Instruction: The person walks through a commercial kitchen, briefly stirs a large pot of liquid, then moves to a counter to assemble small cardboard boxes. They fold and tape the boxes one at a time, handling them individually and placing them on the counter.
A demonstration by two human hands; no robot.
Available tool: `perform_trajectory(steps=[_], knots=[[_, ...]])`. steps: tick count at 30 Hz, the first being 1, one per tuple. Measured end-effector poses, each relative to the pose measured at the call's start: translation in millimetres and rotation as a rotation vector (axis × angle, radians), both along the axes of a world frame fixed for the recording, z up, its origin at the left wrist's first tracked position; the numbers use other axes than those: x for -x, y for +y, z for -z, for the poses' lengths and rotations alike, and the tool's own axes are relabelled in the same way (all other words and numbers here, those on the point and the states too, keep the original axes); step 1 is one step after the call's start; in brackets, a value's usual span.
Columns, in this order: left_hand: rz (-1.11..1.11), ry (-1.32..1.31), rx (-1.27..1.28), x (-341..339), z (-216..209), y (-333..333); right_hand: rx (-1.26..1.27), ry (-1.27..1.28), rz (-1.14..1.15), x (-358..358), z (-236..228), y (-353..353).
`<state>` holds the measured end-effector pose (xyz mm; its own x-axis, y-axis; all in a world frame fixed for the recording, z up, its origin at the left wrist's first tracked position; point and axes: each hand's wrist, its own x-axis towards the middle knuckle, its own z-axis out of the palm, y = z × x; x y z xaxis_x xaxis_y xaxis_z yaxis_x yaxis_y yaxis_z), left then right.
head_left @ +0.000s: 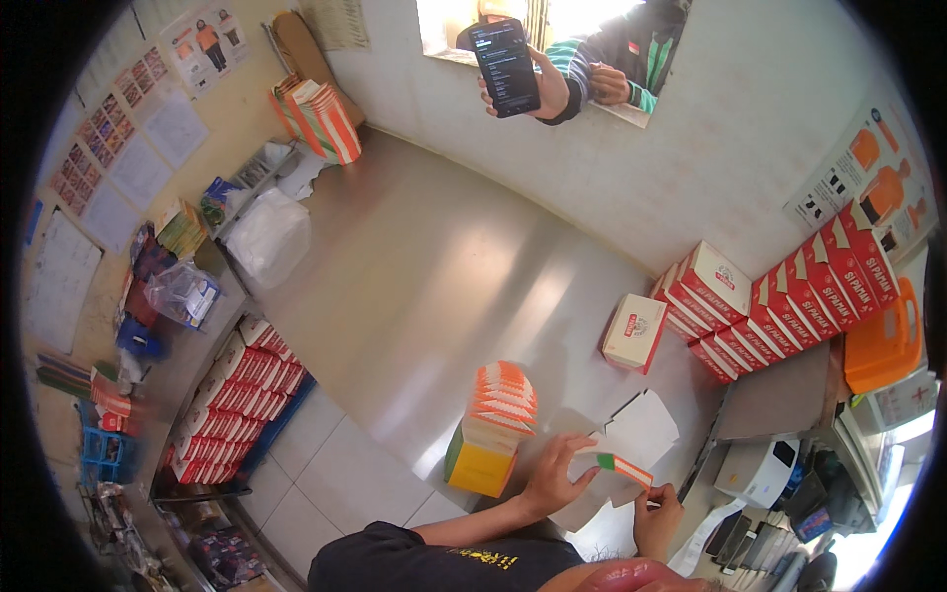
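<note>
A pale grey-white cardboard box blank, partly folded, is between my hands at the near right of the steel counter. One narrow folded edge shows a green, white and orange stripe. My left hand grips the blank's left side, with fingers and thumb closed toward each other. At the striped edge's right end, my right hand pinches the cardboard. Left of my left hand stands a stack of orange-and-white striped paper pieces, touching a yellow block.
Red-and-white boxes are stacked at the right, with a single box beside them. Through the wall opening, another person's hand holds a phone. A white printer sits right. More boxes fill a lower left shelf.
</note>
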<state>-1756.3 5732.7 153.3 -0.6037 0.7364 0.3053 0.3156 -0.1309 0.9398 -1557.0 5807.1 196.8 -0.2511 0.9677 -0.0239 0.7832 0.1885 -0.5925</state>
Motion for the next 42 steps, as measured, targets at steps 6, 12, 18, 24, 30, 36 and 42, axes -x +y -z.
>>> perform_trajectory(steps=[6, 12, 18, 24, 30, 36, 42], knots=[[0.371, -0.408, 0.039, 5, 16, -8, -0.053, 0.07, -0.003, -5, 4, 10], [0.381, -0.508, 0.138, 0, 3, -14, 0.363, 0.546, 0.222, 3, 10, 12], [0.569, -0.359, 0.166, -4, -8, -19, 0.468, 0.737, -0.024, 19, 11, 2], [0.48, -0.436, 0.123, -12, -7, -21, 0.388, 0.671, -0.074, 10, 7, 0], [0.357, -0.477, 0.112, -20, -20, -27, 0.178, 0.534, -0.085, 10, -5, -29], [0.446, -0.273, 0.131, -41, -30, -16, -0.335, 0.331, -0.123, -11, -18, -54], [0.682, -0.161, -0.008, -104, -61, -10, -0.091, 0.701, 0.113, -75, -42, -85]])
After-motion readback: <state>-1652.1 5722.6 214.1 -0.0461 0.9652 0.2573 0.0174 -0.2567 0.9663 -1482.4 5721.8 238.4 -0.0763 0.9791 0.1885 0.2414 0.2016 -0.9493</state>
